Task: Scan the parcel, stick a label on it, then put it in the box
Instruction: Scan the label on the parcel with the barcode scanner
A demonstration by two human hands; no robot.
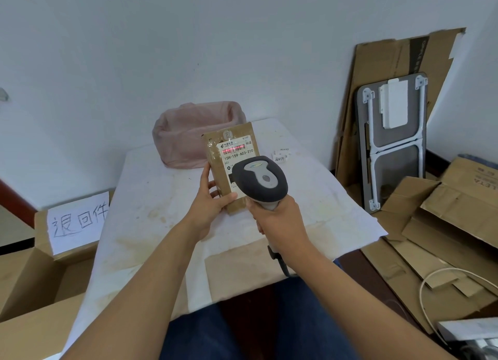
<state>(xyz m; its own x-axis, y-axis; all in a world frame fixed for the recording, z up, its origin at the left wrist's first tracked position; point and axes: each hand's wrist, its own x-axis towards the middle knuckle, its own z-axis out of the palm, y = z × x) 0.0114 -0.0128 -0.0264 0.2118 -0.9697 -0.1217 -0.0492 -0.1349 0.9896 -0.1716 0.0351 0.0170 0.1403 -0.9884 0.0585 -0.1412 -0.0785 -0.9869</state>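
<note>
My left hand holds a flat brown parcel upright above the table, gripping its lower left edge. A white shipping label on its face shows a barcode lit by a red scan line. My right hand grips the handle of a grey and white barcode scanner, whose head points at the parcel and covers its lower right part. Small white handwritten labels lie on the table behind the scanner. An open cardboard box with a handwritten paper sign stands on the floor at the left.
A white cloth-covered table carries a bin lined with a pink bag at its far end. Flattened cardboard and a folded grey table lean against the wall at the right. A white cable lies on the floor.
</note>
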